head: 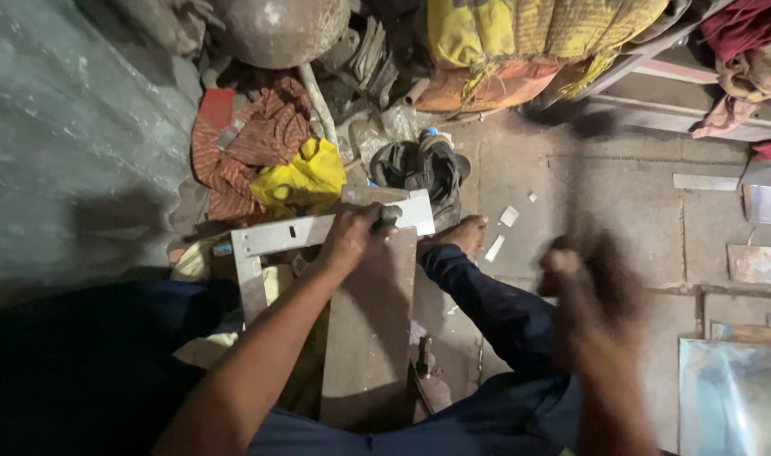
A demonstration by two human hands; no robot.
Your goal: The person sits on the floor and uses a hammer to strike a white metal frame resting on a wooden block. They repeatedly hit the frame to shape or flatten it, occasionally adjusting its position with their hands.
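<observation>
I judge the work to be mid-way: my left hand [352,239] is clenched on a dark tool [388,216], pinning the pale metal strip [318,230] flat across the brown block [367,338] by my knees. My right hand [581,291] is raised and blurred (grip unclear), apart from the strip.

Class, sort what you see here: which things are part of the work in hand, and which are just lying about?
In use: left hand, punch, metal strip, steel block, blurred right hand.
Lying about: yellow cloth, striped cloth, metal sheet, scraps.
</observation>
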